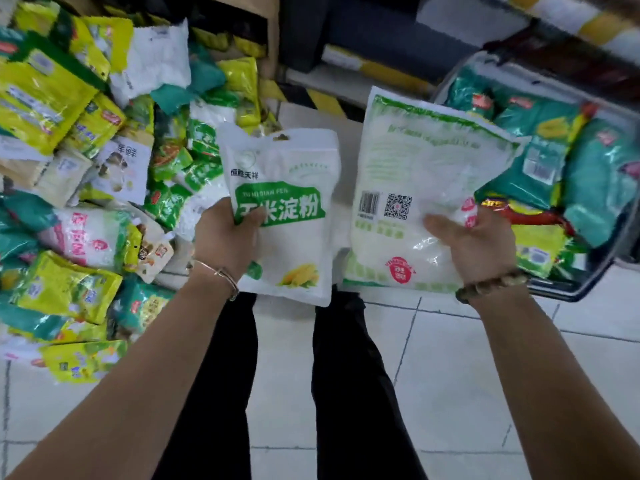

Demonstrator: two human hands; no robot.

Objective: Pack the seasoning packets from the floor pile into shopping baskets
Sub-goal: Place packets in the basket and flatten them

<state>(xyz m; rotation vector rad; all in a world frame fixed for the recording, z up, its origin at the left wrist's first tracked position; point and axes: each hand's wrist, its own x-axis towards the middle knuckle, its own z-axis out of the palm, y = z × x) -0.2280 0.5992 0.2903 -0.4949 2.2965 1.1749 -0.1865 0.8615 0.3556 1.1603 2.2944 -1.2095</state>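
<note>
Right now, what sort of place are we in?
Likely a shop aisle or stockroom: a pile of retail seasoning packets on the tiled floor, a shopping basket filled with more. The left hand holds a corn starch packet, the right hand a barcoded white packet.

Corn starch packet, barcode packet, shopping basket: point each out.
corn starch packet (298,206), head view, green label band
barcode packet (433,161), head view, white upper back
shopping basket (571,294), head view, near dark rim

Forearms are bare as far up as you can see. Just behind the left hand (225,237) there's a thin silvery metal bangle (221,274), and behind the right hand (474,244) a chunky brown wooden-bead bracelet (491,285). Legs are in plain black trousers (349,382).
</note>
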